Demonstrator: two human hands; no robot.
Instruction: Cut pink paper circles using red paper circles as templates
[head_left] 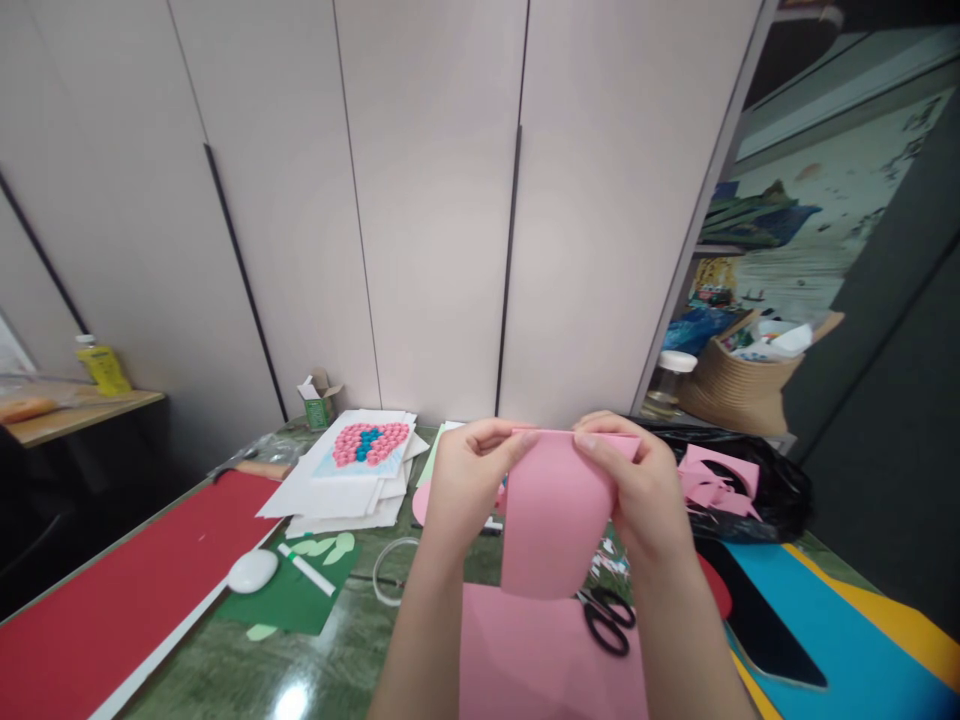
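A strip of pink paper (553, 520) hangs from both hands, its top edge folded over. My left hand (480, 462) pinches that edge at the left corner between thumb and fingers. Toward the right end, my right hand (628, 462) grips the same edge, thumb in front. Below lies a larger pink sheet (517, 665) on the table. Black-handled scissors (609, 620) rest partly on this sheet, their blades mostly hidden behind the hanging paper.
Left are a red sheet (165, 570), green paper (300, 600) with a marker (307, 570), and stacked white sheets (352, 495). On the right, a phone (772, 620) lies on blue paper (855, 640), near a black bag (787, 500) of pink scraps. Cabinets (427, 200) stand behind.
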